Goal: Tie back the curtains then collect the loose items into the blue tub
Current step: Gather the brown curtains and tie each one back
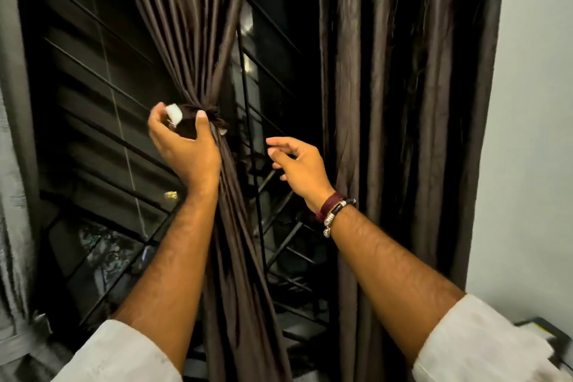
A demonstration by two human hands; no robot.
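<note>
Left hand (pixel 183 146) is curled round the gathered waist of the dark brown satin curtain panel (pixel 198 49), thumb up along the bunch, fingers pinching a dark tie-back end that carries a small white tag (pixel 174 112); no writing can be read on the tag. Right hand (pixel 297 164) hangs free just beside the same bunch, apart from it, fingers loosely spread and relaxed, holding nothing. On that wrist sit a maroon cord band and a black bangle with silver caps (pixel 333 211). Both forearms come out of pushed-up white cloth sleeves (pixel 483 347) at the near bottom edge.

Beyond the hands, the gathered panel is cinched by a dark fabric tie-back (pixel 217 121) knotted round it, so the cloth fans wide above and below the waist. To the right, a second dark brown curtain panel (pixel 403 102) hangs straight and loose, its right edge meeting the pale grey wall (pixel 533 133). Between the two panels a narrow open gap shows, where the right hand floats.

Farthest back is the black window with slanted metal bars (pixel 93 77), open to view left of the tied bunch. No blue tub or loose items show in this view
</note>
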